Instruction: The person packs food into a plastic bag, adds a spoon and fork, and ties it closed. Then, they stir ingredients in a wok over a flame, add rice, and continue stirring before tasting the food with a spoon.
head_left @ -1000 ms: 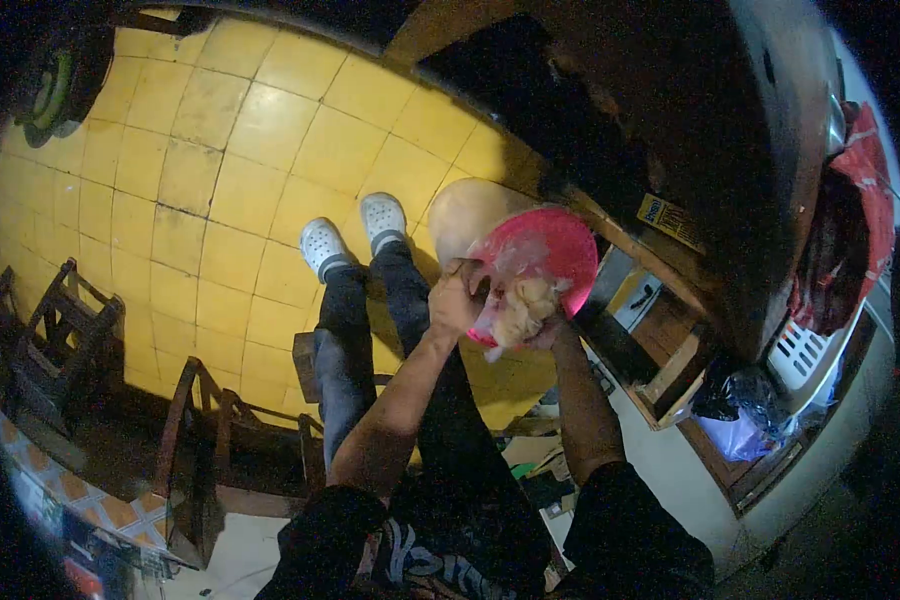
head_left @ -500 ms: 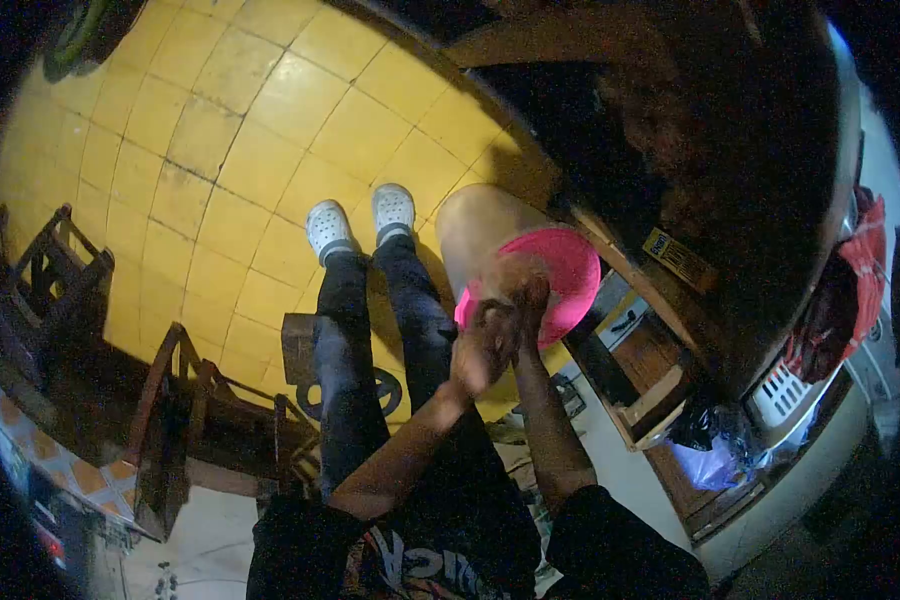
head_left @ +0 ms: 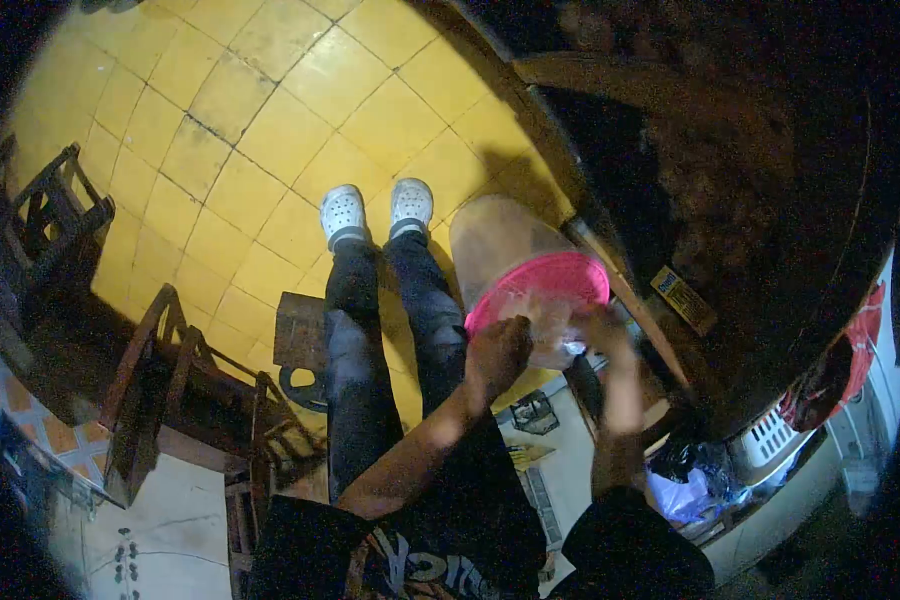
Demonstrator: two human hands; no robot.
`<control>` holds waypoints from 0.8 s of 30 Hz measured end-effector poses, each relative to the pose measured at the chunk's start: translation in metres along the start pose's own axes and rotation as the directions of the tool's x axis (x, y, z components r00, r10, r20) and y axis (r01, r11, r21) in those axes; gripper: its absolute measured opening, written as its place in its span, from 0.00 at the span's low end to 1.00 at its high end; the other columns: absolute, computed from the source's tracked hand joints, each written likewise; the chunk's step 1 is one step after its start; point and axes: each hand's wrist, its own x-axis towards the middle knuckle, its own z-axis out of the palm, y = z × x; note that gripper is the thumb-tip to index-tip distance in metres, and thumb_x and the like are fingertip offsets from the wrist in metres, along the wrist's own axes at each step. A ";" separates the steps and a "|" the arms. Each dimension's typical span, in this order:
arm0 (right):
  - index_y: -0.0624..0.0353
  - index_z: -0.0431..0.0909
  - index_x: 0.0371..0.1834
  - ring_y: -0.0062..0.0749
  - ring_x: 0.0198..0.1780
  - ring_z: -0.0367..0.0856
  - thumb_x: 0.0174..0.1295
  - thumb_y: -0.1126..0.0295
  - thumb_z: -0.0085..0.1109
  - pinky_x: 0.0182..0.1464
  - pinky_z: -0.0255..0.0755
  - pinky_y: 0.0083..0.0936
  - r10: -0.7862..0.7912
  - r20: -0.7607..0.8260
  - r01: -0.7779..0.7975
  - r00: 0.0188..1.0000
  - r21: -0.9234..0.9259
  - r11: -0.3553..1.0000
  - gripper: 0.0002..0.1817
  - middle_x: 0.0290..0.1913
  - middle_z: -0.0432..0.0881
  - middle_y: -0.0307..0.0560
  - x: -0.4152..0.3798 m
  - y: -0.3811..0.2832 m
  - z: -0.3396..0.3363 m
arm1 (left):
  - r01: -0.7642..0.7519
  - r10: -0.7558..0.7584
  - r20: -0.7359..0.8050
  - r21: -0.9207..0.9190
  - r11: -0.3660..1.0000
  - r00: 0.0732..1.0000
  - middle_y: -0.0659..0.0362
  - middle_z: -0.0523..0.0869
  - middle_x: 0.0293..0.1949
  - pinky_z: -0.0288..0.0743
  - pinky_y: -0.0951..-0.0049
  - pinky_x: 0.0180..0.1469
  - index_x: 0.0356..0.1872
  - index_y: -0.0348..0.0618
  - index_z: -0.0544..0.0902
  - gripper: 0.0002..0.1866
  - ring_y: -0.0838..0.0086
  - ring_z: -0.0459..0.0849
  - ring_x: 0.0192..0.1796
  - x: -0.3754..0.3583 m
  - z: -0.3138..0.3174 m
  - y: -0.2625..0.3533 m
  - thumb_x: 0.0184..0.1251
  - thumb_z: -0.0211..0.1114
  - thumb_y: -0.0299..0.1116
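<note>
My left hand (head_left: 497,357) is closed in a fist around one side of a clear plastic bag (head_left: 551,325). My right hand (head_left: 612,340) is at the bag's other side, smeared by motion, so its grip cannot be made out. Both hands are in front of a pink round lid or rim (head_left: 515,272), which shows through and around the bag. It tops a pale, translucent bucket-like container (head_left: 495,232) standing on the floor beside my legs. Whatever the bag holds is too blurred to name.
A dark round table (head_left: 770,180) fills the right, with a small yellow box (head_left: 683,300) on it. Lower right are a white plastic basket (head_left: 770,440) and a purple bag (head_left: 678,495). Wooden chairs (head_left: 160,360) line the left of the yellow tiled floor (head_left: 260,190).
My hands were close together over the pink lid; now they are apart, with the clear plastic bag visible between them. My right hand has moved right, and the view has shifted slightly.
</note>
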 end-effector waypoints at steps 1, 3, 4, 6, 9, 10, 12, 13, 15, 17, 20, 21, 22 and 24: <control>0.60 0.80 0.37 0.42 0.39 0.81 0.61 0.53 0.45 0.43 0.72 0.37 -0.086 -0.298 0.060 0.951 -0.094 0.994 0.21 0.32 0.80 0.59 -0.007 0.015 -0.024 | 0.126 -0.126 0.005 -0.033 0.992 0.992 0.49 0.80 0.28 0.73 0.56 0.34 0.32 0.43 0.74 0.06 0.54 0.80 0.33 0.004 -0.010 -0.001 0.56 0.56 0.32; 0.59 0.69 0.53 0.45 0.53 0.72 0.63 0.54 0.45 0.53 0.65 0.35 0.080 -0.617 -0.015 0.783 0.110 0.994 0.22 0.49 0.74 0.58 0.044 0.067 -0.071 | 0.169 -0.170 -0.018 -0.047 0.984 0.985 0.48 0.79 0.29 0.73 0.57 0.36 0.32 0.42 0.73 0.06 0.52 0.79 0.35 0.007 -0.006 -0.014 0.58 0.56 0.33; 0.57 0.61 0.63 0.47 0.61 0.66 0.64 0.55 0.46 0.59 0.59 0.34 0.228 -0.763 -0.163 0.605 0.162 0.973 0.27 0.59 0.69 0.57 0.070 0.071 -0.095 | 0.168 -0.169 -0.022 -0.048 0.985 0.985 0.48 0.79 0.29 0.73 0.57 0.36 0.32 0.42 0.73 0.06 0.52 0.79 0.35 0.006 -0.006 -0.013 0.58 0.56 0.33; 0.59 0.60 0.64 0.44 0.64 0.62 0.64 0.52 0.46 0.64 0.53 0.30 -0.290 -0.945 -0.028 0.155 -0.297 0.954 0.30 0.64 0.64 0.54 0.078 0.045 -0.160 | 0.143 -0.151 -0.055 -0.132 0.981 0.987 0.48 0.79 0.28 0.73 0.56 0.36 0.31 0.41 0.73 0.07 0.52 0.79 0.34 0.006 -0.008 -0.011 0.58 0.56 0.34; 0.60 0.60 0.64 0.44 0.64 0.61 0.64 0.51 0.46 0.65 0.52 0.29 -0.343 -0.911 -0.033 0.227 -0.360 0.933 0.31 0.65 0.62 0.54 0.099 0.048 -0.192 | 0.139 -0.161 -0.086 -0.213 0.967 0.983 0.49 0.80 0.28 0.73 0.57 0.35 0.30 0.42 0.74 0.09 0.52 0.79 0.35 0.003 -0.002 -0.017 0.56 0.58 0.36; 0.59 0.60 0.64 0.44 0.64 0.61 0.64 0.51 0.46 0.64 0.53 0.29 -0.314 -0.909 -0.032 0.275 -0.335 0.942 0.31 0.64 0.62 0.53 0.017 0.081 -0.112 | 0.143 -0.165 -0.088 -0.215 0.966 0.982 0.49 0.80 0.28 0.73 0.57 0.35 0.30 0.42 0.74 0.09 0.52 0.79 0.35 0.002 -0.004 -0.017 0.56 0.58 0.36; 0.59 0.60 0.64 0.44 0.64 0.62 0.64 0.51 0.46 0.64 0.54 0.30 -0.248 -0.899 -0.036 0.361 -0.279 0.960 0.30 0.64 0.63 0.53 0.025 0.083 -0.110 | 0.305 -0.293 0.089 -0.186 0.934 0.952 0.50 0.80 0.29 0.73 0.59 0.36 0.29 0.42 0.76 0.11 0.54 0.79 0.36 0.003 -0.016 -0.014 0.55 0.61 0.40; 0.59 0.60 0.64 0.44 0.63 0.62 0.64 0.51 0.46 0.63 0.54 0.31 -0.210 -0.888 -0.040 0.409 -0.248 0.968 0.30 0.64 0.63 0.52 0.040 0.078 -0.117 | 0.309 -0.297 0.094 -0.183 0.933 0.950 0.50 0.80 0.29 0.73 0.59 0.36 0.29 0.42 0.76 0.11 0.54 0.79 0.36 0.001 -0.019 -0.012 0.55 0.61 0.40; 0.58 0.61 0.64 0.44 0.63 0.63 0.64 0.52 0.46 0.63 0.55 0.32 -0.131 -0.856 -0.054 0.500 -0.182 0.982 0.30 0.63 0.64 0.52 0.039 0.085 -0.105 | 0.151 -0.150 -0.053 0.020 0.988 0.987 0.49 0.79 0.30 0.72 0.59 0.36 0.27 0.43 0.76 0.13 0.54 0.78 0.36 0.000 -0.023 -0.010 0.54 0.62 0.42; 0.58 0.61 0.64 0.44 0.62 0.63 0.63 0.52 0.46 0.62 0.57 0.33 -0.052 -0.815 -0.076 0.577 -0.117 0.990 0.30 0.63 0.65 0.51 0.091 0.058 -0.143 | 0.123 -0.120 -0.131 0.019 0.992 0.984 0.49 0.78 0.30 0.71 0.59 0.36 0.27 0.43 0.76 0.12 0.54 0.78 0.35 0.000 -0.022 -0.009 0.54 0.61 0.41; 0.57 0.61 0.63 0.44 0.61 0.64 0.63 0.52 0.46 0.61 0.58 0.34 0.072 -0.734 -0.119 0.675 -0.012 0.993 0.29 0.62 0.66 0.50 0.040 0.068 -0.084 | 0.097 -0.110 -0.200 -0.074 0.993 0.973 0.48 0.76 0.29 0.71 0.58 0.36 0.29 0.43 0.76 0.11 0.53 0.77 0.34 0.007 -0.020 -0.021 0.55 0.61 0.40; 0.57 0.61 0.63 0.44 0.61 0.65 0.63 0.52 0.46 0.60 0.59 0.35 0.116 -0.697 -0.141 0.708 0.021 0.990 0.29 0.62 0.66 0.50 0.073 0.052 -0.098 | 0.107 -0.140 -0.185 -0.177 0.978 0.973 0.48 0.76 0.28 0.71 0.58 0.35 0.30 0.43 0.76 0.10 0.52 0.76 0.33 0.009 -0.018 -0.026 0.56 0.61 0.39; 0.57 0.61 0.63 0.44 0.61 0.65 0.63 0.52 0.46 0.60 0.59 0.35 0.161 -0.660 -0.166 0.734 0.055 0.985 0.29 0.62 0.66 0.50 0.111 0.040 -0.150 | 0.101 -0.132 -0.175 -0.175 0.979 0.976 0.48 0.76 0.28 0.71 0.58 0.35 0.30 0.43 0.76 0.10 0.52 0.76 0.33 0.012 -0.020 -0.027 0.56 0.61 0.39; 0.57 0.62 0.63 0.44 0.60 0.66 0.63 0.53 0.46 0.59 0.61 0.36 0.238 -0.578 -0.212 0.781 0.114 0.971 0.28 0.61 0.67 0.49 0.079 0.058 -0.099 | 0.215 -0.237 -0.075 -0.230 0.949 0.968 0.46 0.77 0.29 0.71 0.56 0.36 0.33 0.42 0.77 0.11 0.49 0.76 0.35 0.017 -0.025 -0.028 0.58 0.59 0.39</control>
